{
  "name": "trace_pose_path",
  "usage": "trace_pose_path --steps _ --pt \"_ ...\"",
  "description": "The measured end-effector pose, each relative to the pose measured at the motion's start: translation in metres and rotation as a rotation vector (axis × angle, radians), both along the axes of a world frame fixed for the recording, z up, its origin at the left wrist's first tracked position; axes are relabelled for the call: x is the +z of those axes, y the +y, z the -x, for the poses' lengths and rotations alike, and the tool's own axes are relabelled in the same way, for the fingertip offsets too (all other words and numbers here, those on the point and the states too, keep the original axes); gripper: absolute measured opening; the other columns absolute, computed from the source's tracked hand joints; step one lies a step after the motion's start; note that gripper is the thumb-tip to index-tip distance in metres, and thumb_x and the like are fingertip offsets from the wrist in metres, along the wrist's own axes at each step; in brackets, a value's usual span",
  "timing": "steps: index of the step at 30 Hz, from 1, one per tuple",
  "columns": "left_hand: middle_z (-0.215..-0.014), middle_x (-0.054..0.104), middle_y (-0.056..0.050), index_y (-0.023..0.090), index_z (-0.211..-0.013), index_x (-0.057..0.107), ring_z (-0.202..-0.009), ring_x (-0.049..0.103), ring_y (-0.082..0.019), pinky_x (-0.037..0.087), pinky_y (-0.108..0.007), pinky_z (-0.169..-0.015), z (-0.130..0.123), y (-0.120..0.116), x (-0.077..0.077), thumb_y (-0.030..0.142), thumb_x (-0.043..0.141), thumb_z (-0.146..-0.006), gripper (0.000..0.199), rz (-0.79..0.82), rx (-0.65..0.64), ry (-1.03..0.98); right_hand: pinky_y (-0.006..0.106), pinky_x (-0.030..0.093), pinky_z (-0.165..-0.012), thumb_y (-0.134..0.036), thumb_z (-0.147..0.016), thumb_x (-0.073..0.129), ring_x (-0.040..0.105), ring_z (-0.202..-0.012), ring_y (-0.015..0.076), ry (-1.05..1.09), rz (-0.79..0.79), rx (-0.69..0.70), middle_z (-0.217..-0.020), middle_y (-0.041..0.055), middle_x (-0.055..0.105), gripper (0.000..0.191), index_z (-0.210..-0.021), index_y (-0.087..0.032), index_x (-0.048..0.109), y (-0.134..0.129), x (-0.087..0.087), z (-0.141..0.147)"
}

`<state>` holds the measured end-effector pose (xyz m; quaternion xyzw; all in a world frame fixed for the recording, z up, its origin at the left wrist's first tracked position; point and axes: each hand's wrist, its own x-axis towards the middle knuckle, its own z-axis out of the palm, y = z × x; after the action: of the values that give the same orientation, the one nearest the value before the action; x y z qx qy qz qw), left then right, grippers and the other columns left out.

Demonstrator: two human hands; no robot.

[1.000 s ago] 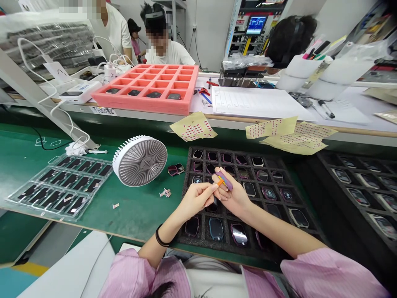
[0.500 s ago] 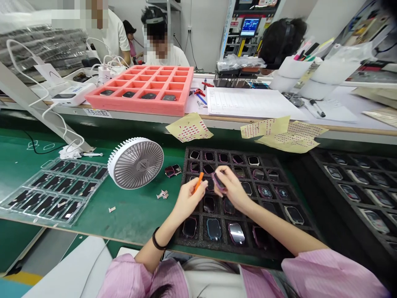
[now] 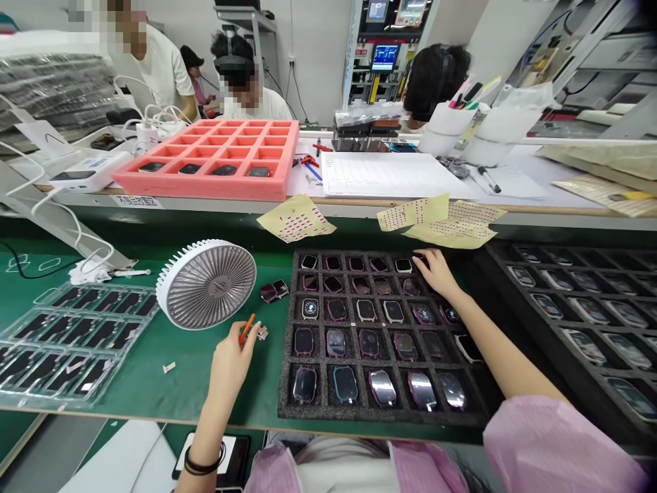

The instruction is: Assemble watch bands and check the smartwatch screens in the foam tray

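Note:
My left hand (image 3: 233,352) is closed round an orange stick-like tool (image 3: 247,329), just above the green table, beside small pale pieces (image 3: 263,333). To its right lies a black foam tray (image 3: 285,394) whose compartments hold several watch-like devices, among them a blue-framed one (image 3: 345,384). My right hand (image 3: 435,272) reaches to the tray's far right corner, near a light-framed device (image 3: 403,265); what its fingers hold, if anything, is hidden. Two devices (image 3: 274,291) lie together on the table left of the tray.
A round white fan (image 3: 208,284) stands left of the tray. Clear plastic trays (image 3: 72,335) lie farther left. Another device tray (image 3: 577,322) is at the right. On the shelf are a pink foam tray (image 3: 205,186), papers (image 3: 395,174) and pen holders (image 3: 446,127). People sit beyond.
My hands have moved apart: the left, with the orange tool, toward the small pieces, the right to the tray's far corner. The purple-framed device no longer shows in my right hand. The view has shifted.

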<state>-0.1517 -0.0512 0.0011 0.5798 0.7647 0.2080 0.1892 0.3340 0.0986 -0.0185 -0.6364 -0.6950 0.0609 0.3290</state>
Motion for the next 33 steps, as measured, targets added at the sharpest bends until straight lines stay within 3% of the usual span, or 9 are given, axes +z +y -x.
trace_pose_path --steps 5,8,11,15,18,24,28,30,33 --pt "-0.07 0.066 -0.006 0.021 -0.1 0.056 -0.066 0.064 -0.027 0.038 -0.027 -0.058 -0.004 0.001 0.005 0.052 0.034 -0.09 0.04 0.022 -0.026 -0.012 0.047 0.016 -0.119 -0.053 -0.094 0.03 0.026 -0.144 0.0237 -0.196 0.209 0.333 -0.154 0.0092 0.034 0.06 -0.144 -0.02 0.039 -0.033 -0.006 0.003" --pt "-0.076 0.068 -0.006 0.021 -0.096 0.057 -0.067 0.065 -0.025 0.04 -0.027 -0.059 -0.01 0.003 0.009 0.046 0.026 -0.092 0.04 0.017 -0.08 -0.046 0.049 0.016 -0.119 -0.053 -0.095 0.025 0.022 -0.145 0.0241 -0.255 0.318 0.339 -0.155 0.0092 0.032 0.064 -0.148 -0.019 0.033 -0.037 -0.007 0.005" --pt "-0.081 0.069 -0.006 0.02 -0.092 0.059 -0.071 0.065 -0.023 0.042 -0.026 -0.063 -0.016 0.003 0.013 0.043 0.024 -0.093 0.041 -0.03 -0.14 -0.064 0.049 0.024 -0.116 -0.051 -0.095 0.025 0.032 -0.141 0.0263 -0.297 0.284 0.323 -0.149 0.0109 0.043 0.06 -0.142 -0.019 0.043 -0.033 0.0 0.005" --pt "-0.079 0.069 -0.004 0.021 -0.101 0.062 -0.074 0.066 -0.021 0.044 -0.026 -0.065 -0.019 -0.001 0.015 0.046 0.027 -0.093 0.044 -0.056 -0.167 -0.088 0.051 0.043 -0.094 -0.044 -0.094 0.034 0.056 -0.112 0.0346 -0.403 0.098 -0.023 -0.116 0.0217 0.063 0.048 -0.113 -0.011 0.064 -0.036 0.013 -0.004" --pt "-0.08 0.07 -0.004 0.021 -0.105 0.062 -0.072 0.066 -0.021 0.044 -0.025 -0.064 -0.019 -0.003 0.016 0.048 0.03 -0.092 0.044 -0.025 -0.17 -0.109 0.05 0.044 -0.079 -0.046 -0.09 0.042 0.057 -0.095 0.0383 -0.407 0.162 -0.293 -0.093 0.0242 0.062 0.043 -0.081 -0.011 0.065 -0.046 0.012 -0.013" --pt "-0.085 0.069 -0.006 0.019 -0.105 0.064 -0.073 0.063 -0.021 0.042 -0.026 -0.063 -0.028 -0.003 0.022 0.049 0.033 -0.092 0.045 -0.006 -0.22 -0.195 0.041 0.046 -0.071 -0.062 -0.08 0.053 0.059 -0.075 0.0285 -0.151 0.225 -0.278 -0.071 0.0122 0.058 0.044 -0.067 -0.02 0.049 -0.051 0.001 -0.017" --pt "-0.085 0.067 -0.004 0.019 -0.11 0.065 -0.07 0.057 -0.017 0.039 -0.024 -0.061 -0.044 -0.003 0.029 0.049 0.039 -0.092 0.043 -0.042 -0.299 -0.405 0.033 0.044 -0.058 -0.068 -0.077 0.053 0.054 -0.059 0.0192 0.046 0.154 -0.245 -0.066 0.0032 0.057 0.047 -0.083 -0.021 0.047 -0.056 0.02 0.009" --pt "-0.075 0.061 -0.002 0.018 -0.111 0.066 -0.063 0.051 -0.014 0.035 -0.022 -0.057 -0.059 -0.002 0.033 0.048 0.042 -0.092 0.043 -0.026 -0.373 -0.557 0.029 0.042 -0.053 -0.064 -0.071 0.063 0.053 -0.056 0.0166 0.436 0.117 -0.135 -0.068 0.0003 0.059 0.053 -0.1 -0.022 0.048 -0.066 0.038 0.041" --pt "-0.056 0.042 0.004 0.015 -0.103 0.067 -0.051 0.035 -0.009 0.026 -0.021 -0.049 -0.09 0.001 0.041 0.049 0.042 -0.092 0.044 0.051 -0.506 -0.795 0.026 0.04 -0.049 -0.052 -0.075 0.066 0.054 -0.056 0.0144 0.987 0.264 0.167 -0.071 -0.0019 0.06 0.05 -0.113 -0.025 0.049 -0.087 0.068 0.108"
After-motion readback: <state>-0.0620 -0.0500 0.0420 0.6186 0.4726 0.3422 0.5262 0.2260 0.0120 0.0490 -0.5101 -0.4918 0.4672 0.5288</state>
